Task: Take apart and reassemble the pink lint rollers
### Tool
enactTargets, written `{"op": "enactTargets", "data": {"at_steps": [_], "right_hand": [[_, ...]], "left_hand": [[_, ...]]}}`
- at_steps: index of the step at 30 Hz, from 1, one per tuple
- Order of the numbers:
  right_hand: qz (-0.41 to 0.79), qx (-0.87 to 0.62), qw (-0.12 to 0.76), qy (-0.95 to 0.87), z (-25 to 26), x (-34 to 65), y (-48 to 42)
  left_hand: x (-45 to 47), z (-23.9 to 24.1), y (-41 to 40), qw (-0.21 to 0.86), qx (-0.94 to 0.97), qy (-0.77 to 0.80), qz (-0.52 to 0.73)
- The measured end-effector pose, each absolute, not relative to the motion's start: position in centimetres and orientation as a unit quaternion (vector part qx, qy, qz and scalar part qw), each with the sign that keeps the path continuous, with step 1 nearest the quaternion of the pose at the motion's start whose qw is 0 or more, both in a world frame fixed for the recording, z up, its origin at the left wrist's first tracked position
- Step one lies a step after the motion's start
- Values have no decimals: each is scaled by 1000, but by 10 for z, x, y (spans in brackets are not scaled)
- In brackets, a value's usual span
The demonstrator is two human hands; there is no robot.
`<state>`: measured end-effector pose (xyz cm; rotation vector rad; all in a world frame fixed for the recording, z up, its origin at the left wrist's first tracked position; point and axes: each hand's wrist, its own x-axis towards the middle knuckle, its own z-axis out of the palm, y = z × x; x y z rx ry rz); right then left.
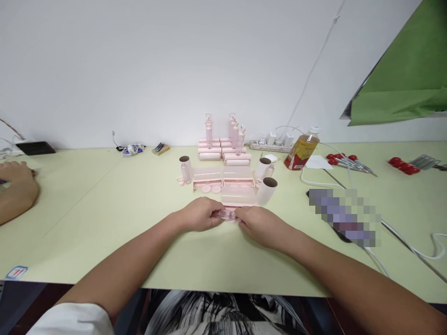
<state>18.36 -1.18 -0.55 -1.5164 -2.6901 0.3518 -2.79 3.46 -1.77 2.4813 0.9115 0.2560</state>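
Between my two hands, a small clear pinkish tube (226, 214) lies sideways, low over the table. My left hand (201, 214) pinches its left end, while the fingers of my right hand (260, 225) close on its right end. Fingers hide both ends of the tube. Just behind it, an open pink case (239, 195) with a translucent lid touches or nearly touches my right fingers; I cannot tell which. Farther back are two similar open cases (207, 183), two pink discs (206, 189) and white rolls with brown cores (267, 190).
Closed pink cases (209, 153) with upright clear tubes (240, 141) stand by the wall. On the right are a drink bottle (302, 150), a power strip (270, 146), a blurred phone (338, 216), cables and red-handled tools (349, 163). Another person's arm (17, 190) rests at far left.
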Motion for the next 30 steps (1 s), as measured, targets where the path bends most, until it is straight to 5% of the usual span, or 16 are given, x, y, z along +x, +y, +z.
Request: {"op": "enactTargets", "data": {"at_steps": [8, 30], "right_hand": [[5, -484, 85, -871, -1, 202, -12], [71, -436, 116, -890, -36, 185, 2]], "left_hand": [[-34, -14, 38, 264, 903, 328, 81], [-62, 12, 47, 363, 862, 355, 3]]}}
